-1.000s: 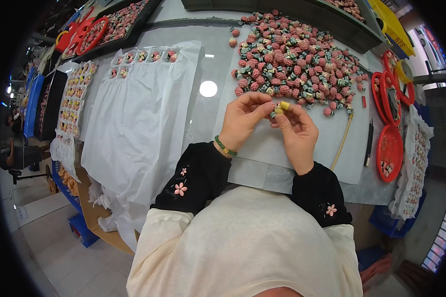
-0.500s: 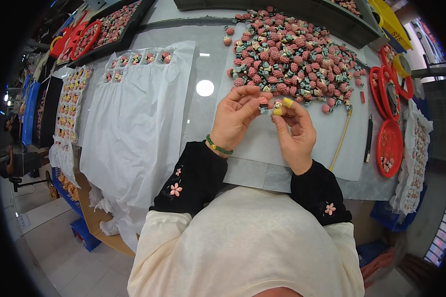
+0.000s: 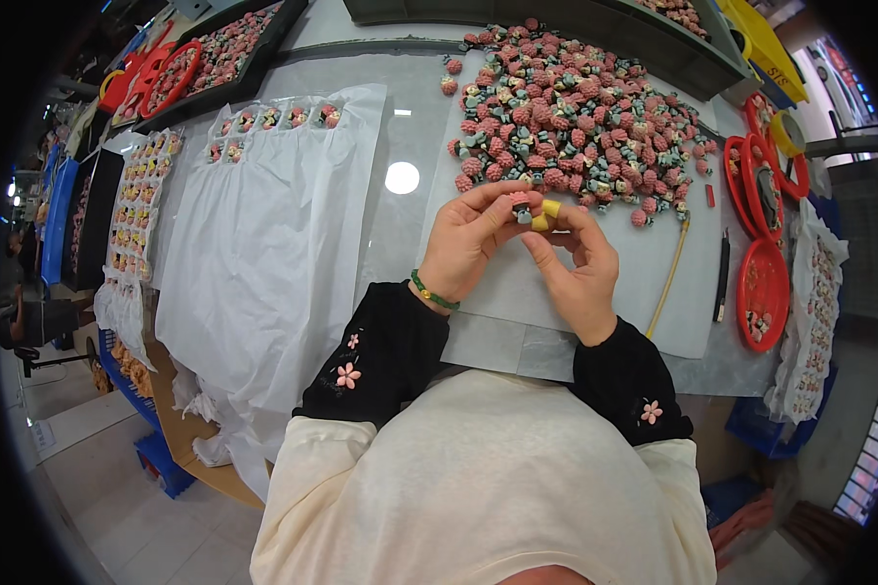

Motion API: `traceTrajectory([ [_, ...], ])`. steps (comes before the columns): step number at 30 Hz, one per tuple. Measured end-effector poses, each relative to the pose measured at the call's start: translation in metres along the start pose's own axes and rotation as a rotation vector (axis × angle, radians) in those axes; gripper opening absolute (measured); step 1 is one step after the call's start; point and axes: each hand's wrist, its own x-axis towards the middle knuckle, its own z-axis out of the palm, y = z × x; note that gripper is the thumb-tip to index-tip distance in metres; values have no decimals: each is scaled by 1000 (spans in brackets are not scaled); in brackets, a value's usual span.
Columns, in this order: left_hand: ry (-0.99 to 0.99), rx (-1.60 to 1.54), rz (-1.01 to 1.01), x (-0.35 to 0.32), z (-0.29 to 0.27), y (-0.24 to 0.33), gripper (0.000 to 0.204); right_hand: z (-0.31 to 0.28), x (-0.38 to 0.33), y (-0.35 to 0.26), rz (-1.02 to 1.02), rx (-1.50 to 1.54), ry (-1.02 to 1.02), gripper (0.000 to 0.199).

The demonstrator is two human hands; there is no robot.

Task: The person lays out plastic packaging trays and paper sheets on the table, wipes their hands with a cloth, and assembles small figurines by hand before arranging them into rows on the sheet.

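Lowest in the frame are your cream top and black sleeves with small pink flowers. Just above them, at the centre, your two hands meet over a pale mat [image 3: 654, 292]. Your left hand [image 3: 468, 244], with a green bead bracelet [image 3: 433, 293] at the wrist, has its fingers curled in and pinches a small pink and grey-green piece [image 3: 520, 209] between thumb and fingertips. Your right hand [image 3: 578, 268] is also nearly closed, its fingertips, capped with yellow finger guards [image 3: 546, 214], touching the same piece from the right side. So the piece sits between both hands, held just above the mat and just below the heap.

It looks like a tiny strawberry-shaped bead: a knobbly pink body with a pale greenish cap. Finer detail is too small to tell.

Above your hands, in the upper middle of the frame, a large heap of loose pieces [image 3: 576, 117] of the same kind spreads over the mat. To the left, a white sheet [image 3: 263, 253] carries only a short row of set-out pieces [image 3: 278, 119] along its top edge, and most of it is bare. I judge the work is at an early stage for this sheet, with most of the heap left to handle.

Farther off, red round trays [image 3: 763, 292] lie at the right edge, and filled sheets and dark trays [image 3: 219, 58] sit at the upper left.
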Motion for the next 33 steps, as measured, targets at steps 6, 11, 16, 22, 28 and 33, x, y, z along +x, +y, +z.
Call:
traceTrajectory([
  [6, 90, -1, 60, 2, 0, 1, 28, -8, 57, -12, 60, -407, -39, 23],
  [11, 94, -65, 56, 3, 0, 2, 26, -1, 79, 11, -152, -938, -23, 23],
  [16, 168, -62, 41, 3, 2, 7, 29, -4, 75, -1, -46, -659, -37, 27],
  [22, 37, -14, -134, 0, -1, 5, 33, -11, 34, -17, -228, -266, -196, 39],
  [28, 59, 142, -169, 1, -1, 2, 27, -9, 15, -4, 22, -86, -46, 29],
  [33, 72, 165, -36, 0, 0, 1, 26, -5, 2, 2, 301, 249, -17, 19],
])
